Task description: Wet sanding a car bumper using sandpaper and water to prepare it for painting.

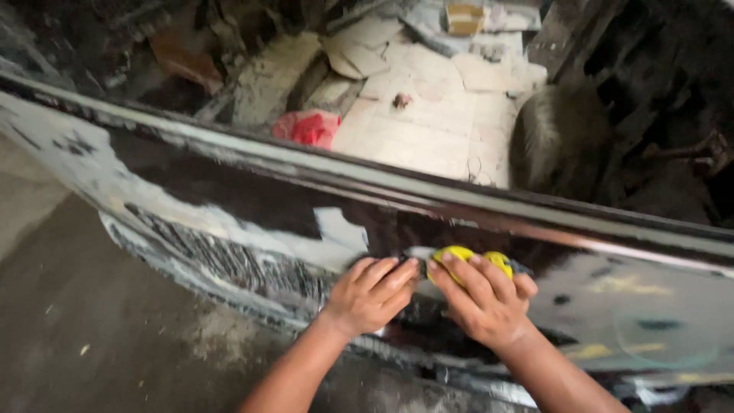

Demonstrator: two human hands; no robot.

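both hands press on the dark car panel [229, 191] at lower centre: right hand [485, 302] grips a yellow sanding pad [459, 256], left hand [375, 294] lies flat; pale filler patches look partly smoothed, much unsanded.

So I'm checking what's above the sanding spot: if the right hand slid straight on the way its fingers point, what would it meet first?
Probably the raised pale ridge along the dark panel, just above the right hand and yellow pad.
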